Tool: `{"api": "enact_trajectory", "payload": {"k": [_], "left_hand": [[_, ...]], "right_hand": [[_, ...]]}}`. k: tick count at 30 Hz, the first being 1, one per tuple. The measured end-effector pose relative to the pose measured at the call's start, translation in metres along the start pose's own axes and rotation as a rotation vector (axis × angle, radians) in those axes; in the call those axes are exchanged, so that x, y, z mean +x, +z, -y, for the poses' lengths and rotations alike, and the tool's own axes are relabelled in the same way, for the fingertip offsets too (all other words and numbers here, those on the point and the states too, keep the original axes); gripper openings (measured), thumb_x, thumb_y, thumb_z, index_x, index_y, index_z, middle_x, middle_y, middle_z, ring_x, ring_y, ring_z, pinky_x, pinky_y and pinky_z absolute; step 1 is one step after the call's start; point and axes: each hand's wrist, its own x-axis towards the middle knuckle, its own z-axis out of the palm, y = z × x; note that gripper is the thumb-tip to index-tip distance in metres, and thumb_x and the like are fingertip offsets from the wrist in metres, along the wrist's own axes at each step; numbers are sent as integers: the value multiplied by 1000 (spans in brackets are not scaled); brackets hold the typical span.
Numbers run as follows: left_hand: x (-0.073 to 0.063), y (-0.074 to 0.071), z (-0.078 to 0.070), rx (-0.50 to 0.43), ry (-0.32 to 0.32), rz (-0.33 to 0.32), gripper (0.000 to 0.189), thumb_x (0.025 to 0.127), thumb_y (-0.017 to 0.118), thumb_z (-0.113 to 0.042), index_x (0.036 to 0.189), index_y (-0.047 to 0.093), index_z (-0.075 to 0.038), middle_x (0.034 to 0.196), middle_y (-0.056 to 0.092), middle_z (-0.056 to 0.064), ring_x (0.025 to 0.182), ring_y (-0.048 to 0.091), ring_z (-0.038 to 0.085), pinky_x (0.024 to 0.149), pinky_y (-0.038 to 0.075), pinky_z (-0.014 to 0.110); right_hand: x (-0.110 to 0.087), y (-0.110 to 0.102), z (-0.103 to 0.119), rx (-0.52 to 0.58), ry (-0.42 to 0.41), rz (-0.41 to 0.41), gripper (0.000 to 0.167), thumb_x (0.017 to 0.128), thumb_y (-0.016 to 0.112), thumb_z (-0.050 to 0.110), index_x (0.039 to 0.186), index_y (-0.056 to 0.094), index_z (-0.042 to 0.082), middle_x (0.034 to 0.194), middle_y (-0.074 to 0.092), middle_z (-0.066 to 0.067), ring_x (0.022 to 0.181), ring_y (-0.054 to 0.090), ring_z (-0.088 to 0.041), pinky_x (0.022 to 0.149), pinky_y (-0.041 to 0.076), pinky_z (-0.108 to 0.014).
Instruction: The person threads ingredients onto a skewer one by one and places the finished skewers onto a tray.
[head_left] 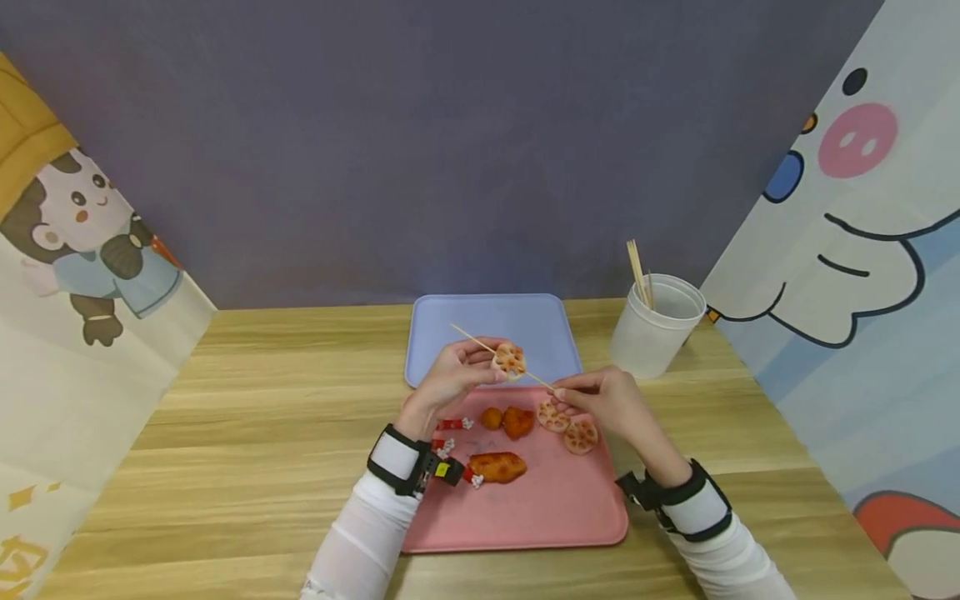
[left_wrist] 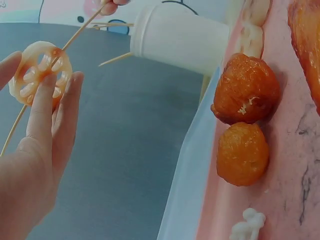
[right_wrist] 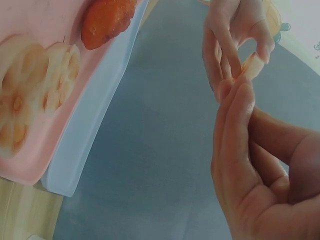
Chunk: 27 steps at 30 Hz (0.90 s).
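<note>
My left hand pinches a lotus root slice between thumb and fingers, raised over the trays. A thin wooden skewer passes through the slice and sticks out on both sides. My right hand pinches the skewer's near right end with thumb and fingertips. In the left wrist view the skewer crosses the holed face of the slice. The right wrist view shows the slice edge-on, close to the right fingertips. Below the right hand, two more lotus root slices lie on the pink tray.
On the pink tray also lie a round orange ball, a browned fried piece, a chicken wing and several red-and-white pieces. Behind it is a blue tray. A white cup with several skewers stands at right.
</note>
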Motion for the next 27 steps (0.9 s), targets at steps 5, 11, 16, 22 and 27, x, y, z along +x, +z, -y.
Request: {"api": "enact_trajectory", "payload": {"k": [5,11,16,22,27], "left_hand": [[2,7,2,31,-26,35,43,82,60,12,124,52,8,103,68,3,92,65,14,79,55,24],[5,18,6,92,-87,29,47,79,63,10,125,54,7,109,67,6,94,66,14,80,55,26],[6,21,8,107,-100,18,47,78,64,9,124,55,5,104,67,4,90,64,12,77,54,23],[4,25,10,97,-124,22,50,78,64,10,126,53,6,103,67,6,91,63,13,76,55,25],[4,26,11,94,-124,12,50,78,64,11,127,53,6,115,64,13,97,64,15,79,55,27]], "right_hand": [[-2,1,1,-10,-11,-8,20,86,68,10,100,72,-4,84,72,-18,70,71,-26,59,58,-30],[-1,3,1,-34,-43,-6,19,86,68,11,99,73,-4,82,72,-18,68,70,-26,57,57,-26],[-2,3,1,-37,-40,-24,18,86,69,10,97,73,-3,82,72,-18,67,71,-26,57,57,-30],[-2,4,3,-58,-49,-16,17,86,68,10,96,74,-3,81,72,-18,69,70,-31,58,57,-34],[-1,4,3,-40,-32,-15,17,86,68,8,97,73,-4,82,72,-19,68,71,-29,59,58,-35]]}}
